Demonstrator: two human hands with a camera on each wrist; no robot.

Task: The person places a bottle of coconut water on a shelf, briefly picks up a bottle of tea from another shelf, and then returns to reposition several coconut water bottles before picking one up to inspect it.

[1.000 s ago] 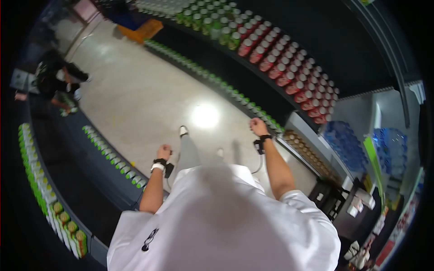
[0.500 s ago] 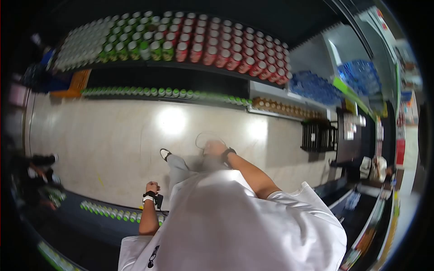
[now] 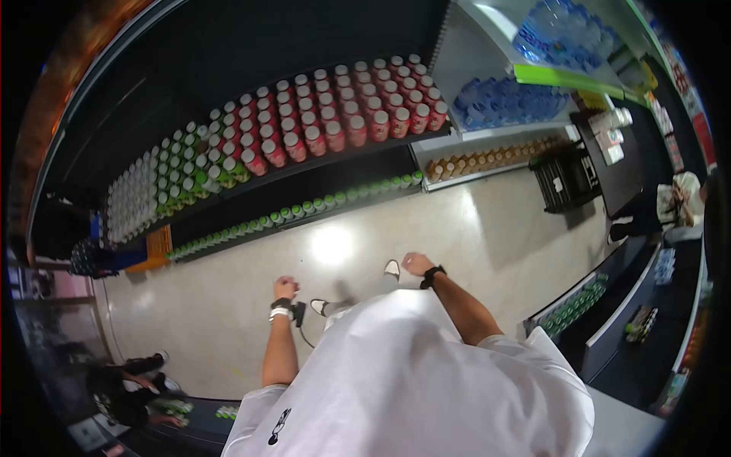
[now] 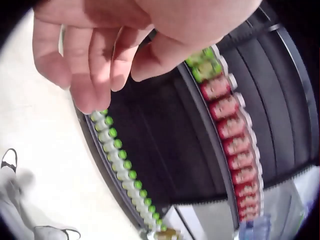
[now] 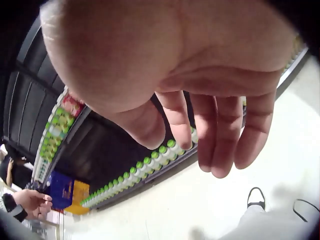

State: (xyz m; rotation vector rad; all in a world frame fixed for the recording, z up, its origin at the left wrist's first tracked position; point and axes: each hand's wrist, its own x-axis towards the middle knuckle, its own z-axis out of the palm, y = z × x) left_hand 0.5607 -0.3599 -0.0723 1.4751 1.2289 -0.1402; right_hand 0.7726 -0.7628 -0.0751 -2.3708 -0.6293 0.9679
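Over the pale floor, my left hand (image 3: 286, 289) hangs with loosely bent fingers, holding nothing; its fingers (image 4: 80, 75) fill the top of the left wrist view. To its right, my right hand (image 3: 416, 264) is also bare, the relaxed fingers (image 5: 217, 130) hanging down in the right wrist view. Both hands are apart from the shelves. Beyond them, a lower shelf carries a row of green-capped bottles (image 3: 307, 207), and red bottles (image 3: 314, 140) with white caps stand in rows on the shelf above.
Blue-tinted water bottles (image 3: 505, 103) and amber bottles (image 3: 487, 158) stand at the right of the shelving. A black crate (image 3: 560, 184) is on the floor by a dark table (image 3: 620, 179). One person (image 3: 680, 199) is at far right, another (image 3: 122, 392) at lower left. An orange crate (image 3: 158, 245) stands left.
The head view has swung to the right, bringing more of the right-hand shelves into sight. My right hand has moved away from my body and out to the right. Both hands stay empty.
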